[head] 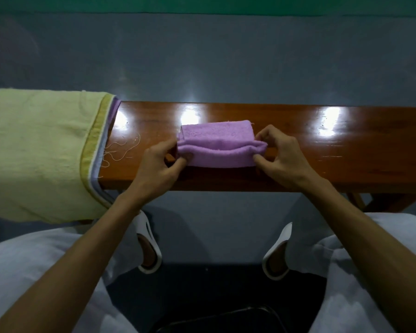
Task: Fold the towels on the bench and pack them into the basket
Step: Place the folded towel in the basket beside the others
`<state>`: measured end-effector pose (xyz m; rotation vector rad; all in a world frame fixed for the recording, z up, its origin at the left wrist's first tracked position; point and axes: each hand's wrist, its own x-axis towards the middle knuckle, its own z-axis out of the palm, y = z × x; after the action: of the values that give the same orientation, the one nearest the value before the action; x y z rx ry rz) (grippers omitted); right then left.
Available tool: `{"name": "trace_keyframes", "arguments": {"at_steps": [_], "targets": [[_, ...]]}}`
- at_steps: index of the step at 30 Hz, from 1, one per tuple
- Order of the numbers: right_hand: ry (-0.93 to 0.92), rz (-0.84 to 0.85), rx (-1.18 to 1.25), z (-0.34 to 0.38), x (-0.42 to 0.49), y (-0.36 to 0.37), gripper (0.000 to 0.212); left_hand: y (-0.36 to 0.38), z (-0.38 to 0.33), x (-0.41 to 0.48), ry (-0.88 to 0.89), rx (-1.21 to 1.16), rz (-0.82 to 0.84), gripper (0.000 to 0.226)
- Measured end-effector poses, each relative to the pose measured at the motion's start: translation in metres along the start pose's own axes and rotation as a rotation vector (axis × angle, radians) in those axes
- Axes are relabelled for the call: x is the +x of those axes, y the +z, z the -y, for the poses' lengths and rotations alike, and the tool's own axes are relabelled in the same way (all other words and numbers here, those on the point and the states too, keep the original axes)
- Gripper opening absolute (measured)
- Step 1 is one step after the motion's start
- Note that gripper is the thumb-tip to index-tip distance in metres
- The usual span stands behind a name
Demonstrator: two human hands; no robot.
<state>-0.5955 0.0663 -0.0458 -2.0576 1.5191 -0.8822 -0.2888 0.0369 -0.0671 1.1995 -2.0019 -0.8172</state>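
My left fingertips point(181, 161) pinch the left end of the purple towel point(216, 145), thumb and forefinger closed on the near layers. My right fingertips point(258, 159) do the same at the right end, where a fold sticks out a little past the body of the cloth. Both the left hand point(154, 164) and the right hand point(280, 155) are grasping the cloth, not resting on it.

The purple towel lies on the bench point(334, 155), about mid-length and towards the near edge. It is already a compact oblong of several layers, and the near flap looks raised between my hands, so I judge this to be 1 of the last folds on it, or a squaring-up before lifting.

Out to the left, a yellow-green towel point(39, 150) is draped unfolded over the end of the bench and hangs off the near side. A strip of purple cloth point(115, 106) shows under its far right corner; I cannot tell whether that is a further towel. Loose threads point(120, 150) lie on the wood beside its hem.

I see no basket that I can be sure of. A dark rounded rim point(216, 316) sits low between my knees, but I cannot tell what it is. So by my reckoning nothing visible is packed: 1 towel nearly folded, at least 1 untouched, all packing ahead.
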Motion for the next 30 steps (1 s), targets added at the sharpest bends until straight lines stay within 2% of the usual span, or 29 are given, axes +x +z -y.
{"name": "trace_keyframes", "arguments": {"at_steps": [2, 6, 13, 19, 23, 28, 30], "targets": [[0.041, -0.005, 0.023, 0.002, 0.006, -0.004, 0.019, -0.001, -0.004, 0.005, -0.033, -0.026, -0.021, 0.033], [0.106, -0.032, 0.124, 0.007, 0.015, -0.009, 0.022, 0.004, -0.012, 0.014, -0.148, -0.076, -0.074, 0.034], [0.297, -0.168, 0.215, 0.000, 0.044, 0.005, 0.021, 0.015, -0.010, 0.032, -0.285, -0.040, -0.214, 0.033], [0.371, -0.236, -0.015, -0.006, 0.059, 0.022, 0.024, 0.021, -0.007, 0.038, -0.313, 0.092, -0.296, 0.032], [0.361, -0.301, -0.196, -0.013, 0.061, 0.028, 0.026, 0.024, -0.007, 0.039, -0.311, 0.296, -0.305, 0.034], [0.436, -0.334, -0.211, -0.010, 0.061, 0.030, 0.033, 0.024, -0.008, 0.039, -0.348, 0.407, -0.305, 0.035], [0.460, -0.341, -0.191, -0.011, 0.061, 0.030, 0.036, 0.027, -0.014, 0.035, -0.376, 0.452, -0.365, 0.031]]}}
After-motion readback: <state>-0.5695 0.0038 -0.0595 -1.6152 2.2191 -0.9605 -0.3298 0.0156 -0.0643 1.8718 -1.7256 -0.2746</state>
